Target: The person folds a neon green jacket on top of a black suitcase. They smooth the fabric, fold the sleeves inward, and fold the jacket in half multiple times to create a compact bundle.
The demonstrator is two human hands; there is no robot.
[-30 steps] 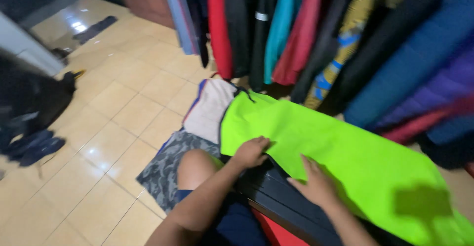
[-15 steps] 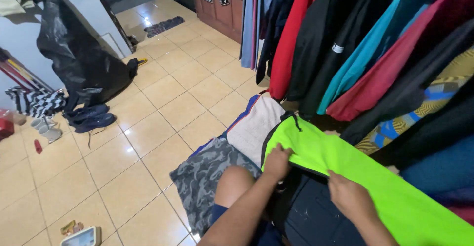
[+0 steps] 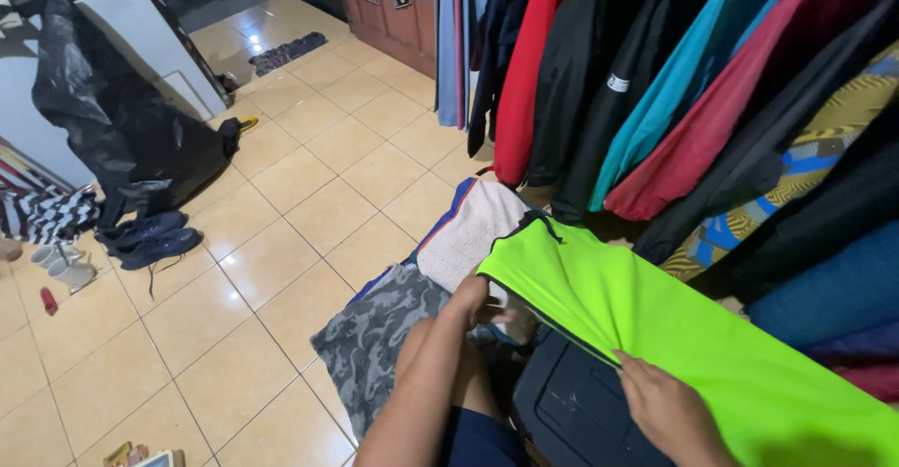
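Note:
A bright lime-green garment (image 3: 646, 322) with dark trim lies spread over a dark box-like surface (image 3: 571, 401) in front of me. My left hand (image 3: 476, 300) grips its near left edge, fingers curled under the cloth. My right hand (image 3: 670, 415) pinches the same lower edge further right, at the bottom of the view. A grey camouflage cloth (image 3: 375, 336) and a pale beige garment (image 3: 473, 228) lie on the floor beside my bare knee (image 3: 417, 336).
Several jackets and shirts (image 3: 712, 102) hang in a row at the upper right. Tan tiled floor (image 3: 243, 280) stretches left. A black bag (image 3: 112, 120) leans on a white panel; dark shoes (image 3: 150, 233) sit near it. A wooden cabinet (image 3: 389, 8) stands at the back.
My view has swung left and down, showing more floor. Both hands shifted from resting flat on the green garment to gripping its near edge, which is now lifted slightly.

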